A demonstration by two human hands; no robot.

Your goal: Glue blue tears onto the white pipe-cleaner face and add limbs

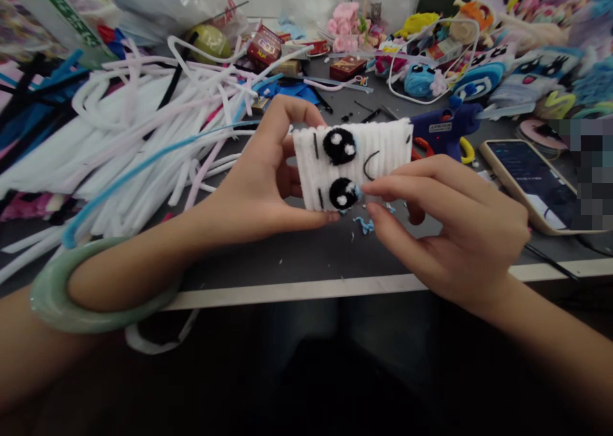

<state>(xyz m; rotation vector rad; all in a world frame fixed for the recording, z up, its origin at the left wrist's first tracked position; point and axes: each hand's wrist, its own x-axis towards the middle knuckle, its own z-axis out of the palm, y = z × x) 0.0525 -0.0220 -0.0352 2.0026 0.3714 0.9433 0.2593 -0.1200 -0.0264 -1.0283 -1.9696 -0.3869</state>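
Two hands over a littered dark table (297, 257): left hand (261, 184) grips a white fuzzy panel (383, 145), right hand (450, 225) pinches its edge; pipe cleaners (119, 136), phone (531, 180) nearby.

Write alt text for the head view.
Left hand holds a white fuzzy panel with two black eyes, while the right hand touches it beside the lower eye. Pipe cleaners, a glue gun and a phone lie on the table.
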